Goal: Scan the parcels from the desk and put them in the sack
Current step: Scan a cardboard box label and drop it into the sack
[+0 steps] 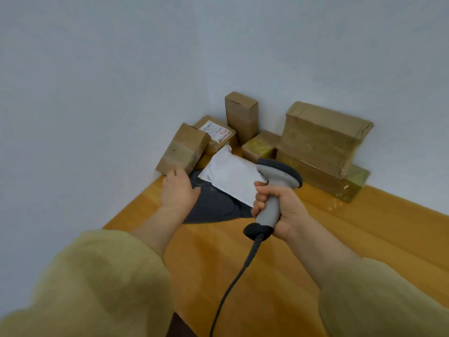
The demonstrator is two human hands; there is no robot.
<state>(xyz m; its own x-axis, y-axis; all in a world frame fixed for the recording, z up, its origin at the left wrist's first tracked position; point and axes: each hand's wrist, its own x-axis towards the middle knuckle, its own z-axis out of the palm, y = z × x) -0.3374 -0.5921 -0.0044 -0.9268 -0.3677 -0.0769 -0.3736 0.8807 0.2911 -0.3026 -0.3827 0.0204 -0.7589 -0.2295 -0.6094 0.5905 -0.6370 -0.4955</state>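
Right now the tilted brown parcel (182, 149) leans at the desk's (352, 239) far corner, its lower edge touching the spread fingers of my open left hand (178, 188), while my right hand (279, 210) grips the grey scanner (274, 190) beside the white mailer (230, 176).

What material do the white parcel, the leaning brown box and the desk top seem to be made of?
White parcel: probably a soft plastic mailer, matte and crinkled. Leaning brown box: cardboard, dull brown, with glossy clear tape banding it. Desk top: wood or wood-look laminate, orange, smooth with a slight sheen; which of the two cannot be told.
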